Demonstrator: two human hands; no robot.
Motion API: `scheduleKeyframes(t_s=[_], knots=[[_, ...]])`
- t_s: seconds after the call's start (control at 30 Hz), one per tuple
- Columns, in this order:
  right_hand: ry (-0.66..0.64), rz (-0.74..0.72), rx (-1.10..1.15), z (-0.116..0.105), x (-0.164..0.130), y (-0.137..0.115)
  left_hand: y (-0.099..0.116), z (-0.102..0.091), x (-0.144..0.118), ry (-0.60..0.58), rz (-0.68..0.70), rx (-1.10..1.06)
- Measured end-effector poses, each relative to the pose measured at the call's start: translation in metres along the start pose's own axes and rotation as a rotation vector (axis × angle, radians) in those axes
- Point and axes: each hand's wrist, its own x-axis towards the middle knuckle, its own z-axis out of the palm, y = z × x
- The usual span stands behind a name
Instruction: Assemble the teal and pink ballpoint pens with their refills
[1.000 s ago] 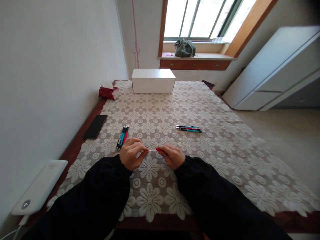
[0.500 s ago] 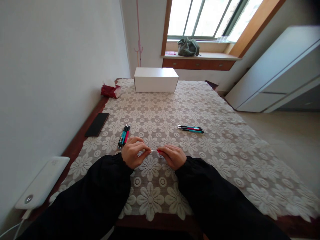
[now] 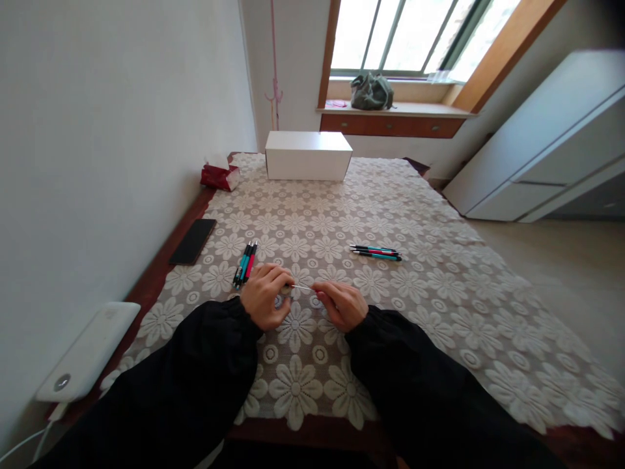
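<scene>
A thin white stick that looks like a pen refill (image 3: pixel 303 287) spans the gap between my two hands, close above the tablecloth. My right hand (image 3: pixel 342 305) pinches its right end between thumb and fingers. At the other end, the fingertips of my left hand (image 3: pixel 263 296) hold it, with the thumb set a little lower; a small reddish bit shows there, and any other small part is hidden by the fingers. Beside my left hand lie several pens (image 3: pixel 245 264), blue, red and black. More pens (image 3: pixel 375 253) lie in a row beyond my right hand.
A lace tablecloth (image 3: pixel 295 389) covers the table. On the left are a black phone (image 3: pixel 193 241), a white power bank (image 3: pixel 90 352) with a cable, and a red tissue pack (image 3: pixel 219 176). At the far end stands a white box (image 3: pixel 307 156).
My left thumb has moved down, away from the index finger. The stick now tilts slightly, its left end higher. Red that showed at my right fingertips is mostly hidden. The view has shifted slightly.
</scene>
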Motion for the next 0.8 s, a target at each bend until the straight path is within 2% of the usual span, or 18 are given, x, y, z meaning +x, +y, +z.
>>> scheduleKeyframes(t_s=[0.37,0.43,0.6,0.8], knots=[[-0.047,0.006,-0.092,-0.0025,0.0015,0.0011,-0.0011,0.0032,-0.0008,-0.064,0.001,0.057],[-0.041,0.02,-0.099,-0.0027,0.0013,0.0009,-0.002,0.0025,-0.0004,-0.046,-0.016,0.036],[-0.027,0.036,-0.11,-0.0031,0.0015,-0.0002,-0.0021,-0.0021,0.0011,0.087,-0.029,0.012],[-0.03,0.033,-0.104,-0.0029,0.0008,0.0006,-0.0018,-0.0015,0.0007,0.098,-0.025,-0.01]])
